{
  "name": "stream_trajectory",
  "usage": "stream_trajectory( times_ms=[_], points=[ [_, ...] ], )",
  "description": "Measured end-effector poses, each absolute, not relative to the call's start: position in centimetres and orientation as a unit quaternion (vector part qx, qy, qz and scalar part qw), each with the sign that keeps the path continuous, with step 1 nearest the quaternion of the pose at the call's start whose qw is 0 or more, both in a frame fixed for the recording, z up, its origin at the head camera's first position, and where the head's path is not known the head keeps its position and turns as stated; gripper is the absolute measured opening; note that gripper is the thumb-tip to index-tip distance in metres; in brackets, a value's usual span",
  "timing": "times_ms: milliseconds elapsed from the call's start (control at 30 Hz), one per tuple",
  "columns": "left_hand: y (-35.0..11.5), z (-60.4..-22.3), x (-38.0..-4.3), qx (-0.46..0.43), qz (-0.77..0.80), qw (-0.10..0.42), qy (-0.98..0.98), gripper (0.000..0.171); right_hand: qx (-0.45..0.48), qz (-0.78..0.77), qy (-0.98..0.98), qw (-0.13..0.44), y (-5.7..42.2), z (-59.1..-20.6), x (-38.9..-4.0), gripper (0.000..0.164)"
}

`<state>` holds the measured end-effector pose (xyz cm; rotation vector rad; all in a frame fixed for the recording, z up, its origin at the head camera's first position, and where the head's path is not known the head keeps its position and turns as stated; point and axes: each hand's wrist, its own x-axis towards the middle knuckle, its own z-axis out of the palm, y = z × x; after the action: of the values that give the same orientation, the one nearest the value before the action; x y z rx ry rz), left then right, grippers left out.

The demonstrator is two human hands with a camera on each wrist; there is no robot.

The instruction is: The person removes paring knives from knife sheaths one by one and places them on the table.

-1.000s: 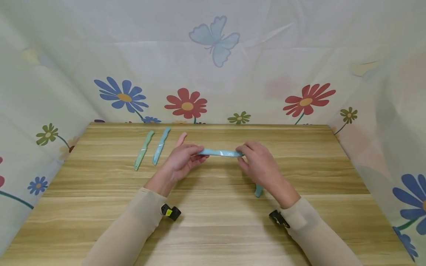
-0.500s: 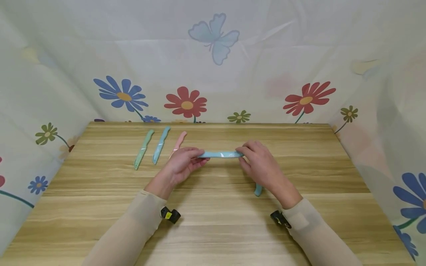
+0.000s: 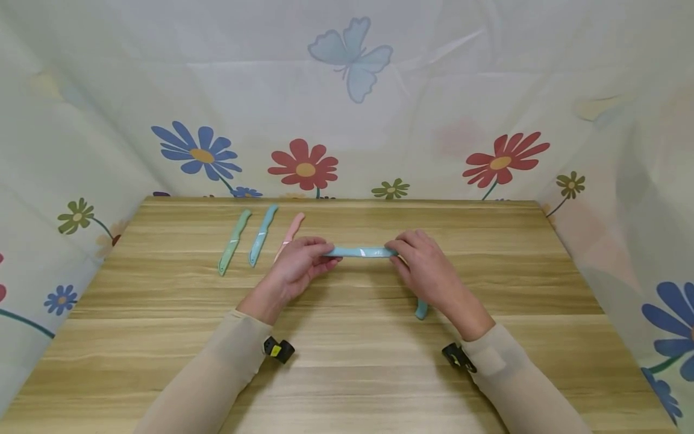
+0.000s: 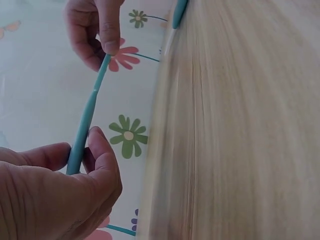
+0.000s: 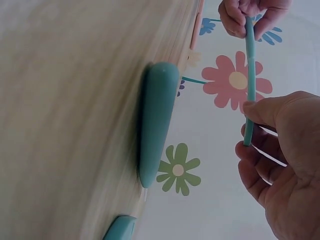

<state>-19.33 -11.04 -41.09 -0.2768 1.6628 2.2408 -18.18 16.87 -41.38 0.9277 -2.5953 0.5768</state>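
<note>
Hardly anything has changed: the left hand (image 3: 295, 265) has drawn back slightly, baring more of the pink knife (image 3: 294, 228) just beyond it, so the handling seems near a pause. The held blue knife (image 3: 363, 252) stretches level between both grips, handle end pinched by the left hand, blade end by the right hand (image 3: 425, 268).

In the head view, the left grip (image 3: 295, 265) hides the lower end of the pink knife (image 3: 294, 227); the right grip (image 3: 428, 266) covers all but the end of a turquoise handle (image 3: 421, 310). Marks on the blue knife (image 3: 360, 252) are too small to read.
</note>
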Motion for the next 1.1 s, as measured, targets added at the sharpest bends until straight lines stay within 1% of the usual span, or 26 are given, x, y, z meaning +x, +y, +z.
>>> stream_trajectory(
  times_ms=[133, 200, 400, 467, 600, 867, 967, 1100],
  points=[
    [-11.0, -40.9, -19.4, -0.084, 0.757, 0.163, 0.627, 0.063, 0.323, 0.201, -0.911, 0.159, 16.9, -41.3, -18.2, 0.024],
    [-10.9, -40.9, -19.5, -0.068, 0.730, 0.151, 0.663, 0.055, 0.322, 0.201, -0.912, 0.158, 16.9, -41.3, -18.1, 0.024],
    [-10.9, -40.9, -19.3, 0.005, 0.588, 0.058, 0.807, 0.055, 0.318, 0.203, -0.913, 0.154, 16.9, -41.3, -18.1, 0.025],
    [-10.9, -40.8, -19.1, 0.030, 0.544, 0.037, 0.838, 0.057, 0.317, 0.203, -0.913, 0.154, 16.9, -41.3, -18.1, 0.025],
    [-10.7, -40.8, -18.8, 0.079, 0.481, -0.001, 0.873, 0.059, 0.318, 0.203, -0.913, 0.156, 16.9, -41.2, -18.1, 0.025],
    [-9.8, -40.7, -18.2, 0.153, 0.314, -0.110, 0.931, 0.057, 0.319, 0.203, -0.912, 0.159, 17.0, -41.1, -18.0, 0.026],
    [-9.5, -40.5, -18.0, 0.172, 0.251, -0.124, 0.944, 0.056, 0.320, 0.202, -0.912, 0.160, 17.0, -41.1, -18.0, 0.026],
    [-9.0, -40.2, -17.7, 0.187, 0.185, -0.115, 0.958, 0.054, 0.322, 0.198, -0.912, 0.162, 16.9, -41.0, -17.9, 0.026]
  ],
)
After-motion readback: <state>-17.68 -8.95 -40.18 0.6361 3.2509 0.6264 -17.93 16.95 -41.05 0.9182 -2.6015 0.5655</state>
